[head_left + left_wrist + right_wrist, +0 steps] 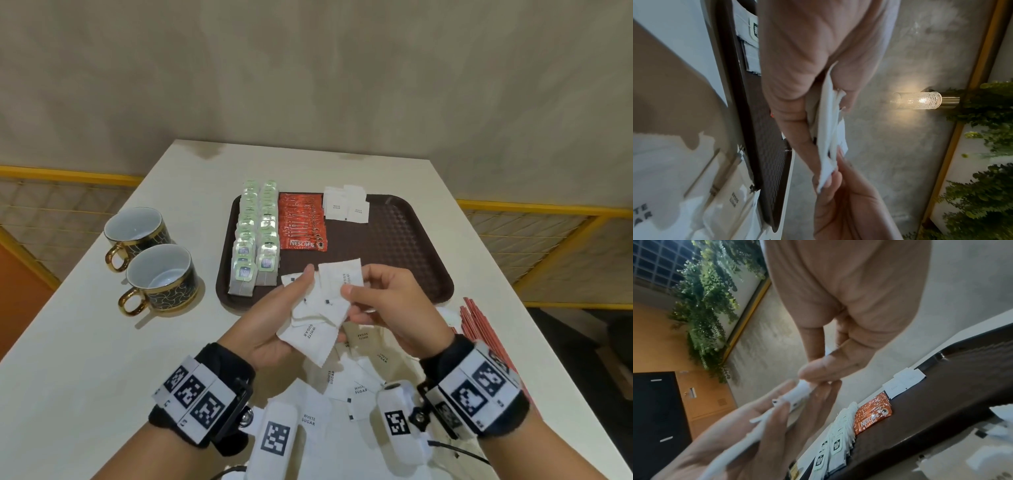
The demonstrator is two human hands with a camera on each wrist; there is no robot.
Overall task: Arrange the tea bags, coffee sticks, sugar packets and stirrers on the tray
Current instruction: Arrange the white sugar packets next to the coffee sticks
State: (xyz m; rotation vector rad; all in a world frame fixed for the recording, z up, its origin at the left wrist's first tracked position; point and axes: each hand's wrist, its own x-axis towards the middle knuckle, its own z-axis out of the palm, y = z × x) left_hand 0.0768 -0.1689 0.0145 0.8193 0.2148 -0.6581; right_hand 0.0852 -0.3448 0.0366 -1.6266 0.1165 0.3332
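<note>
**Both hands on a fan of sugar packets above the tray's near edge**

The left hand [274,325] lies palm-up with a loose fan of white sugar packets [318,308] across its fingers, the thumb pressing down on the top of the stack. The right hand [390,308] pinches one packet at the fan's right edge between thumb and forefinger; its other fingers curl underneath. In the left wrist view the packets [828,129] show edge-on, squeezed between thumb and fingers, with the right hand's fingertips [830,177] meeting them from below. The right wrist view shows the same pinch from the other side (motion blurs the packets there).

The hands hover just over the near rim of the brown tray [411,246]. On the tray, two rows of tea bags [255,236] fill the left side, a row of red coffee sticks [301,221] lies just beside them, and a few sugar packets [346,204] sit at the far edge, right of the coffee. More loose sugar packets [356,373] are scattered on the table below the hands. Red stirrers [479,325] lie in a bundle on the table, right of the right wrist and off the tray.

The table [102,342] is a pale off-white. Two dark patterned cups [150,260] with gold handles stand left of the tray, touching or nearly so. Behind is a grey plaster wall with yellow-framed railings at either side; the wrist views add a lit wall lamp [920,100] and hanging greenery [709,296].
</note>
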